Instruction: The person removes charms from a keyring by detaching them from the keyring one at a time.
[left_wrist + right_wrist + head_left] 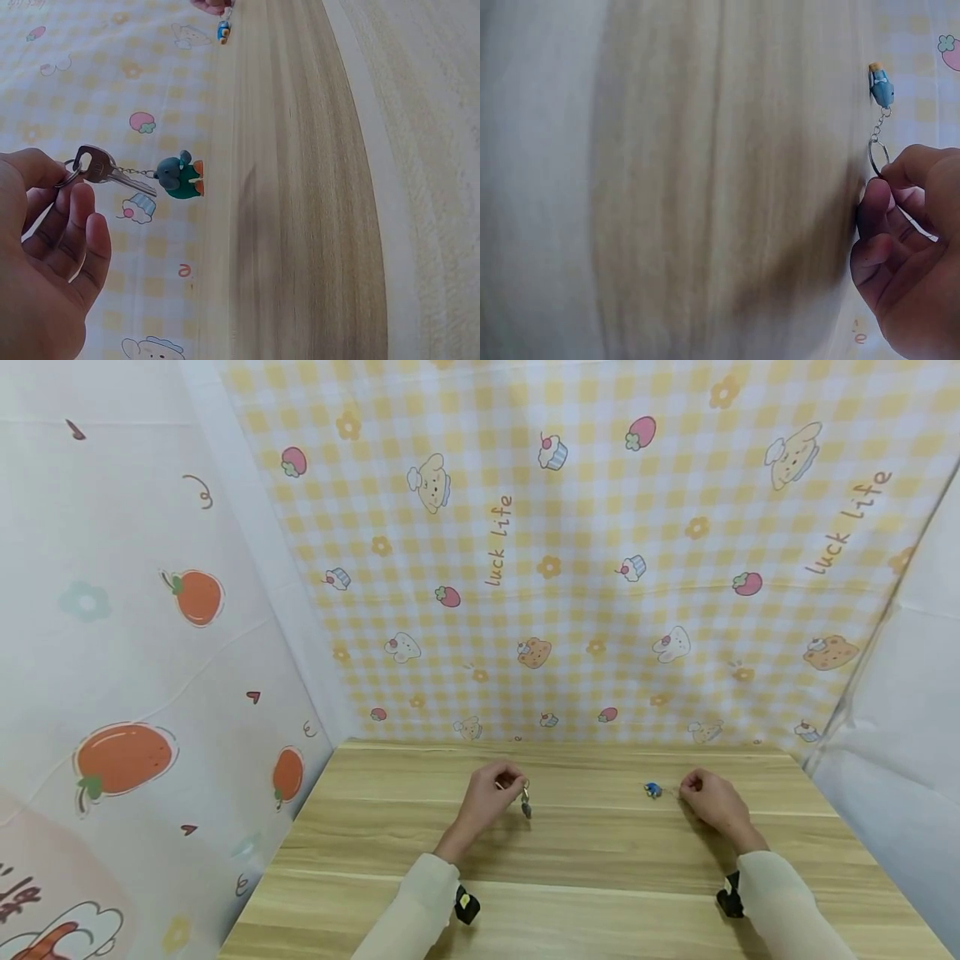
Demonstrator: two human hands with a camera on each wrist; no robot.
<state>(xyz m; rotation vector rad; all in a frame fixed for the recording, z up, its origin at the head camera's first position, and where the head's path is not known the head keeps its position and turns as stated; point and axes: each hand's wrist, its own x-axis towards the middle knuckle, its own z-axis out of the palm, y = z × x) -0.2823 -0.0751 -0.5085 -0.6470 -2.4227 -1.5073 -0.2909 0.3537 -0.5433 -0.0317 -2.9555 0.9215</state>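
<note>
Holding left: the left hand (487,797) pinches the ring of a silver key (101,171) between thumb and curled fingers (71,225), raised off the wooden table (570,868), at about 11 o'clock from the table's middle in the head view.
Left load: a short chain runs from the key ring to a teal elephant charm (178,177), which hangs free below the hand, clear of the tabletop.
Holding right: the right hand (716,802) pinches a bare metal ring (877,156) between thumb and forefinger, the other fingers curled in; it sits at about 1 o'clock from the table's middle.
Right load: a blue charm (652,790) hangs on a chain from that ring, at 9 o'clock of the right hand; whether it touches the table cannot be told.
Spacing: the two hands are well apart, each with its own keychain.
Wrists: pale sleeves (420,902) cover both forearms, each with a black strap-on device (467,905) at the wrist.
Far field: a yellow checked cloth (570,552) printed with cartoon animals stands at 12 o'clock behind the table; a white cloth with orange fruit (123,758) stands at 9 o'clock.
</note>
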